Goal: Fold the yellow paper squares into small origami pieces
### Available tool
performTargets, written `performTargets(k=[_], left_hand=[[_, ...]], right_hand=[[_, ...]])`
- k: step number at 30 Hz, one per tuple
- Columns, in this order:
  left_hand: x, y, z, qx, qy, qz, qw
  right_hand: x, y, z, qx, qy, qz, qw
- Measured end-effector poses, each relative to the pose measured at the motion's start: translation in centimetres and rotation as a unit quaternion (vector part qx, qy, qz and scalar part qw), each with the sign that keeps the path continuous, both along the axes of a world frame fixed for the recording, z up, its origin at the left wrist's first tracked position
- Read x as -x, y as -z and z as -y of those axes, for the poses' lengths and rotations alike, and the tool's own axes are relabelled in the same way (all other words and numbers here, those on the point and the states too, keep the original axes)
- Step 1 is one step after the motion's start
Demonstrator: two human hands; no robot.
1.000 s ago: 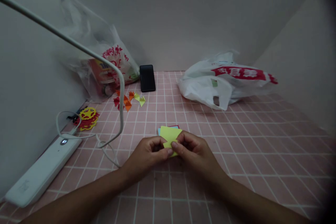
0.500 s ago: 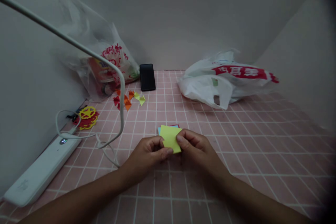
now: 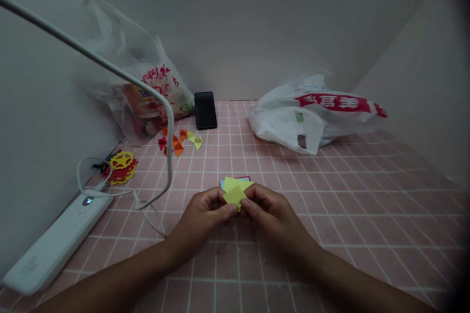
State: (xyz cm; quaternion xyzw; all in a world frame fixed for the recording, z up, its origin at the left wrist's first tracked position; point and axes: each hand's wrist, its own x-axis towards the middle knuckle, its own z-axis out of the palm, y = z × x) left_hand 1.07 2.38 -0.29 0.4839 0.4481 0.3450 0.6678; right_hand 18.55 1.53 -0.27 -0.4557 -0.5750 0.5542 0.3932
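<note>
My left hand (image 3: 200,217) and my right hand (image 3: 270,212) meet over the pink tiled tabletop (image 3: 330,205). Both pinch a small piece of yellow paper (image 3: 234,195), folded so that a corner points up, between thumbs and fingers. Just behind it lies a small stack of coloured paper squares (image 3: 237,182), yellow on top with blue and red edges showing.
A white power strip (image 3: 55,242) with its cable (image 3: 125,190) lies at the left, under a bent white lamp arm (image 3: 110,66). Paper cut-outs (image 3: 121,166), small folded paper pieces (image 3: 179,141), a black phone (image 3: 205,110) and two plastic bags (image 3: 147,93) (image 3: 312,117) sit farther back.
The yellow paper went from a flat square held up between the hands to a smaller folded piece; both hands drew closer together.
</note>
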Motion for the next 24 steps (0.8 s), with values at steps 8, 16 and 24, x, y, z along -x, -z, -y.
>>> performTargets(k=[8,16,24], left_hand=[[-0.4,-0.33,0.22,-0.004,-0.011,0.005,1.0],[0.0,-0.37,0.23,-0.056,-0.021,-0.021,0.998],[-0.08,-0.34,0.19,-0.057,-0.044,-0.008,0.997]], right_hand=[[0.16,-0.08,0.0,0.002,-0.002,-0.029,1.0],[0.29,-0.29,-0.04,0.01,-0.026,-0.051,0.998],[0.57,-0.27,-0.02,0.018,-0.003,-0.038,0.999]])
